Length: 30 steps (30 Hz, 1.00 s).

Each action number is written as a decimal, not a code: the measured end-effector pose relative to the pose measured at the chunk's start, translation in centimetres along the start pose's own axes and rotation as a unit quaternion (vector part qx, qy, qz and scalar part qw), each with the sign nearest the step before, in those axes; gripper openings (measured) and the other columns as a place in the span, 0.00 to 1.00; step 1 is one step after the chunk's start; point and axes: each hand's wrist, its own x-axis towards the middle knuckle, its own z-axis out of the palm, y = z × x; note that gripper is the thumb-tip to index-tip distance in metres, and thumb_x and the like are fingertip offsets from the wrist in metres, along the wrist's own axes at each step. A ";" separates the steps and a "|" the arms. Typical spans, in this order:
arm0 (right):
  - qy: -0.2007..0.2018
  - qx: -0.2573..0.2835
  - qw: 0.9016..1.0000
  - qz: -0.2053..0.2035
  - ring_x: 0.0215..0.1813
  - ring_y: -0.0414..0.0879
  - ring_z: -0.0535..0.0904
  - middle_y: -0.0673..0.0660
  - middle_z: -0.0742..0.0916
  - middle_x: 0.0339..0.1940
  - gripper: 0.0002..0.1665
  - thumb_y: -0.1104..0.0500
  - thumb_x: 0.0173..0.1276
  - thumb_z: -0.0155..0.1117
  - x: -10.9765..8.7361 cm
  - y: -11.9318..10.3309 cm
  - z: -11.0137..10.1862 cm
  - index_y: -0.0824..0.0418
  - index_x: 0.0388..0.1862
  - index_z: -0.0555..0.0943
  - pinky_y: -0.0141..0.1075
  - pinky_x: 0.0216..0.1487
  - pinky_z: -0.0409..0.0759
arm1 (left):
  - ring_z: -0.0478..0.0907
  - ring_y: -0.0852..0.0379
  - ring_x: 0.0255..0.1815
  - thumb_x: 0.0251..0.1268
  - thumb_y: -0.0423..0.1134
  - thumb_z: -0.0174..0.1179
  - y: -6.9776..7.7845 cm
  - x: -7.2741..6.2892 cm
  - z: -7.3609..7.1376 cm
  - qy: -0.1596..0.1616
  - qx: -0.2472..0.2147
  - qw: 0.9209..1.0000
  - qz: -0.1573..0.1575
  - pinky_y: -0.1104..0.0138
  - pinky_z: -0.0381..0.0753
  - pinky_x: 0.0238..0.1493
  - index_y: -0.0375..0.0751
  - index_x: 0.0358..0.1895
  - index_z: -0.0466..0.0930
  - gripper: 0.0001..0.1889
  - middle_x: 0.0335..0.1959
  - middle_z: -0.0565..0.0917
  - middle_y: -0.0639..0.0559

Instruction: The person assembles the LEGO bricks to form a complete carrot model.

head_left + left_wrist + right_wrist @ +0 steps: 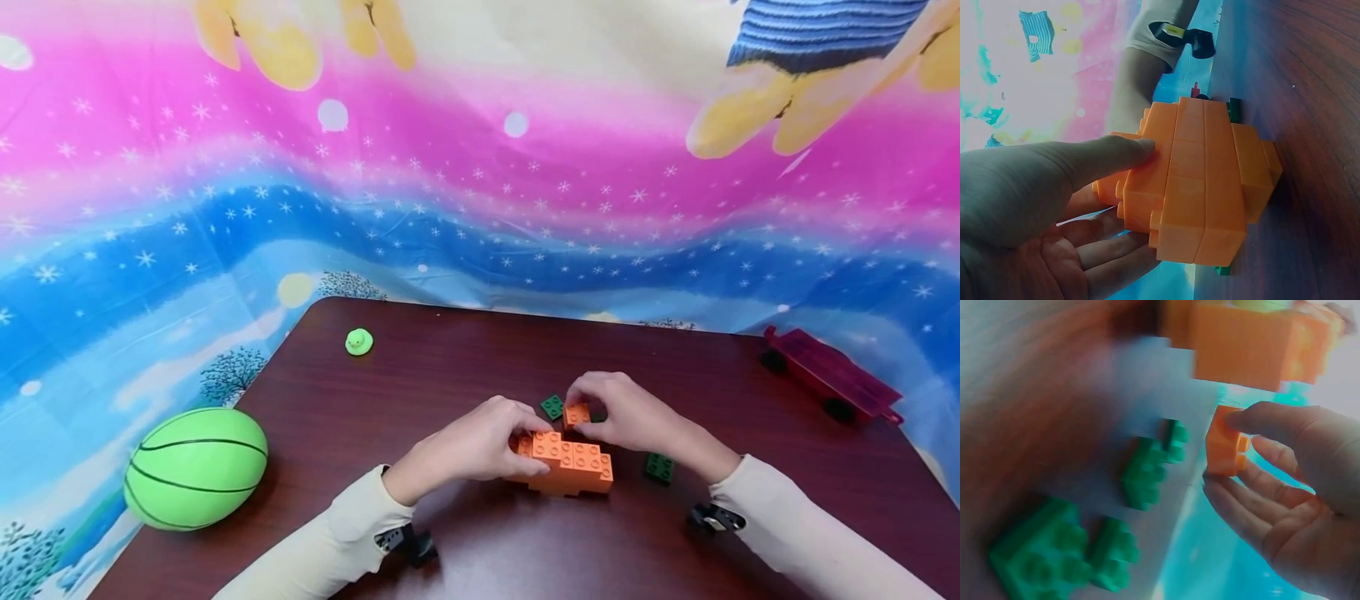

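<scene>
A stepped block of joined orange toy bricks [573, 467] stands on the dark table, its studs facing up. My left hand [491, 442] grips its left end, thumb along the near side and fingers round the far side. In the left wrist view the thumb presses the upper layer of the orange bricks [1188, 181]. Just behind the block, my right hand [626, 412] pinches a loose orange brick [1224, 440] between thumb and fingers. Close by lie several green bricks, one green brick [552, 407] between the hands and another green brick [659, 467] below the right wrist.
A green ball [197, 468] sits at the table's left edge. Near the back left corner is a small lime-green duck [359, 342]. A dark red toy cart [832, 375] with black wheels stands at the right edge. Behind the table hangs a patterned cloth [480, 200].
</scene>
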 end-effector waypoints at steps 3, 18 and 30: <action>0.023 0.004 1.000 0.004 0.42 0.39 0.84 0.49 0.88 0.44 0.18 0.61 0.60 0.78 -0.3 -0.7 -1.2 0.56 0.50 0.85 0.37 0.44 0.87 | 0.75 0.67 0.36 0.62 0.45 0.74 0.0 0.0 -0.1 -0.002 0.000 1.000 -0.001 0.76 0.73 0.37 0.47 0.52 0.89 0.16 0.43 0.88 0.56; 0.022 0.081 0.996 -0.011 0.32 0.32 0.74 0.45 0.90 0.48 0.19 0.54 0.64 0.77 -2.7 -3.8 -2.4 0.49 0.53 0.87 0.31 0.31 0.77 | 0.77 0.68 0.38 0.62 0.45 0.74 -0.2 0.1 0.0 -0.009 0.000 1.000 -0.004 0.76 0.75 0.39 0.46 0.54 0.89 0.18 0.46 0.89 0.55; 0.033 0.125 0.992 -0.014 0.37 0.36 0.81 0.46 0.91 0.48 0.18 0.57 0.62 0.78 -3.6 -4.4 -1.2 0.48 0.52 0.88 0.34 0.31 0.82 | 0.74 0.66 0.33 0.61 0.43 0.75 -0.2 0.1 0.0 -0.005 -0.019 1.000 0.005 0.77 0.73 0.33 0.46 0.51 0.90 0.15 0.38 0.87 0.58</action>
